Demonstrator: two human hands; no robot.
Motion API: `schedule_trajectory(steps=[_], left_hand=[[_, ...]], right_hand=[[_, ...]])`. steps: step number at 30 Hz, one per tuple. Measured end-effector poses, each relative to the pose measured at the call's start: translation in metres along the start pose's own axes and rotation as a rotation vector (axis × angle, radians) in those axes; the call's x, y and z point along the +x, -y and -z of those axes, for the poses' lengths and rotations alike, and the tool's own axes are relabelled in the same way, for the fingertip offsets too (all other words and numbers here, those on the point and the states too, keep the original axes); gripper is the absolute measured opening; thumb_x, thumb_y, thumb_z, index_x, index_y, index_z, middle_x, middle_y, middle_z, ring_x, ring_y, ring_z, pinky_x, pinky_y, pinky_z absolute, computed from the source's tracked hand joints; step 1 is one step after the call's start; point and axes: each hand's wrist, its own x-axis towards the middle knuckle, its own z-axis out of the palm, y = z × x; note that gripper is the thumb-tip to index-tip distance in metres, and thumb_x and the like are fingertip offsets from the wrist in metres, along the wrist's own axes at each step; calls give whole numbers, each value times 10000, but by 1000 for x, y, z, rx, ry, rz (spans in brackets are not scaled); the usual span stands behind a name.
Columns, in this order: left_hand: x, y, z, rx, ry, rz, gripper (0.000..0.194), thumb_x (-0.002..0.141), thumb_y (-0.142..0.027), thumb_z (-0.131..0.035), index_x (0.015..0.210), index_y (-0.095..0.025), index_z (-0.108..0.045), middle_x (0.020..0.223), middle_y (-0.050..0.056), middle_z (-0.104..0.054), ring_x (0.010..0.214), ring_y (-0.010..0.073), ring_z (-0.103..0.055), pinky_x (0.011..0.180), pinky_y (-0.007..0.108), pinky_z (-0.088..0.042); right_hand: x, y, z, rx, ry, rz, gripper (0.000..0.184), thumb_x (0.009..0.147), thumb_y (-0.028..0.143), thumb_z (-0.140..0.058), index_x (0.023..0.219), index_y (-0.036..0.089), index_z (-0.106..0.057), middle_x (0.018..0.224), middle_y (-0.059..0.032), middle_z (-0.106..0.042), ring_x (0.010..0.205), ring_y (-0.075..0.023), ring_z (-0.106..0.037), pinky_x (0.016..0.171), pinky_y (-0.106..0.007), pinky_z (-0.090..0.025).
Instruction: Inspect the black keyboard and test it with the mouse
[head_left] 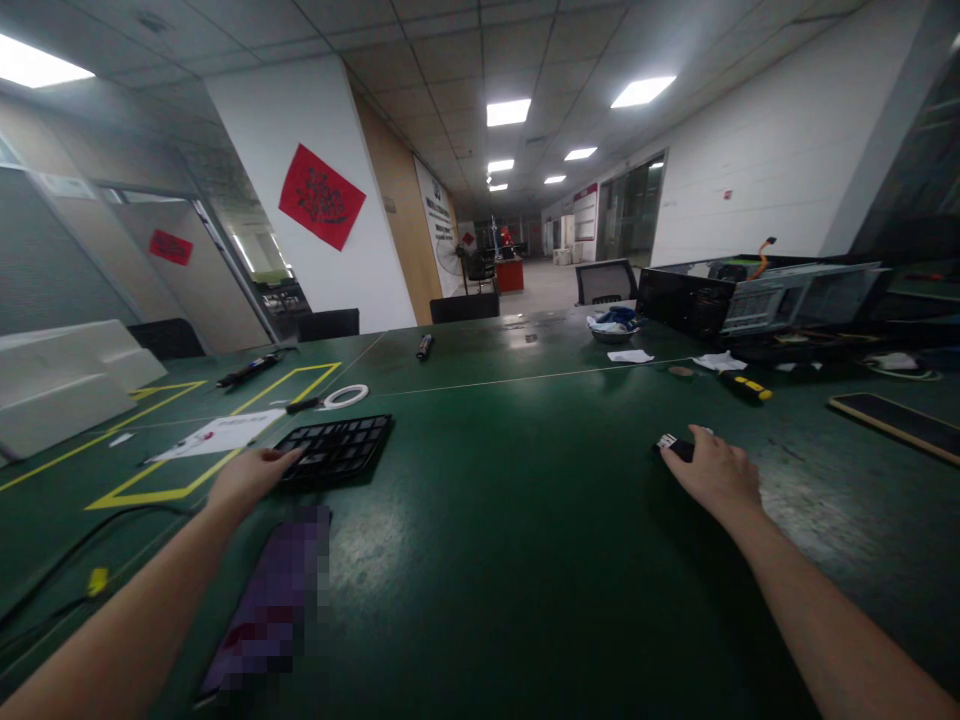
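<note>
My left hand reaches out over the green table and touches the near left corner of a black grille-like panel; its fingers curl down onto the edge. My right hand lies over a small black object with a white label, fingers bent round it. A blurred-out flat thing lies just beside my left forearm.
Yellow tape lines, a white sheet, a tape roll and pens lie at left. A dark opened computer case, a bowl with cloth, a yellow-black tool and a flat tablet stand at right. Chairs line the far edge.
</note>
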Motion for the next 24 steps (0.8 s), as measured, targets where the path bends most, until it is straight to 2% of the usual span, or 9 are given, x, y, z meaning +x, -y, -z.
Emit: schedule_trajectory(steps=[2, 3, 6, 9, 13, 15, 19, 22, 24], left_hand=[[13, -8, -11, 290, 209, -19, 454, 702, -546, -557, 722, -93, -590, 759, 46, -631, 953, 313, -548, 771, 351, -431], [19, -10, -15, 382, 254, -41, 471, 675, -573, -553, 652, -103, -568, 708, 56, -633, 948, 315, -552, 757, 330, -425], [27, -17, -27, 452, 262, -60, 406, 635, -518, -583, 588, -118, -535, 733, 94, -658, 904, 288, -580, 700, 286, -421], [26, -21, -32, 459, 259, -51, 352, 631, -459, -587, 631, -109, -555, 843, 117, -668, 902, 274, -587, 676, 273, -421], [12, -26, -37, 479, 207, -6, 491, 667, -533, -512, 780, -63, -593, 1025, 196, -619, 951, 329, -568, 657, 319, -430], [2, -32, -43, 458, 170, 0, 554, 677, -564, -478, 819, -45, -608, 1040, 228, -605, 944, 349, -572, 642, 338, -435], [-31, -61, -70, 273, 169, -109, 462, 692, -507, -493, 770, -79, -649, 885, 190, -658, 858, 322, -605, 658, 353, -448], [-78, -91, -99, -120, 188, -296, 395, 704, -438, -529, 894, -107, -630, 873, 123, -666, 806, 240, -617, 689, 312, -462], [-117, -110, -118, -375, 303, -405, 397, 701, -423, -558, 956, -121, -603, 854, 97, -659, 760, 209, -614, 666, 300, -472]], right_hand=[[0, 0, 0, 0, 5, 7, 650, 743, 529, -326, 1251, 124, -360, 1219, -172, -482, 1106, -359, -442, 880, -484, -383], [0, 0, 0, 1, 4, 9, 648, 743, 527, -329, 1250, 125, -362, 1222, -175, -479, 1107, -360, -442, 875, -486, -386], [1, -1, -2, -10, -16, 22, 638, 742, 522, -336, 1242, 128, -375, 1206, -177, -489, 1090, -360, -457, 850, -489, -397], [3, -3, -6, -35, -31, 42, 631, 739, 509, -356, 1242, 128, -377, 1192, -171, -501, 1071, -357, -469, 832, -480, -407], [6, -6, -10, -57, -45, 74, 577, 737, 440, -417, 1221, 127, -406, 1165, -156, -531, 1053, -346, -480, 840, -463, -410], [6, -5, -10, -10, -42, 86, 552, 727, 401, -463, 1210, 135, -427, 1154, -133, -550, 1052, -331, -481, 870, -449, -404], [0, 9, -2, 243, 28, 178, 508, 691, 345, -552, 1166, 176, -492, 1121, -86, -579, 1070, -273, -480, 901, -387, -411], [-14, 28, 4, 452, 179, 358, 481, 664, 324, -595, 1122, 190, -529, 1132, -73, -569, 1072, -226, -492, 938, -390, -391], [-27, 41, 8, 579, 296, 473, 483, 641, 316, -624, 1103, 207, -540, 1141, -60, -565, 1064, -212, -505, 958, -406, -379]])
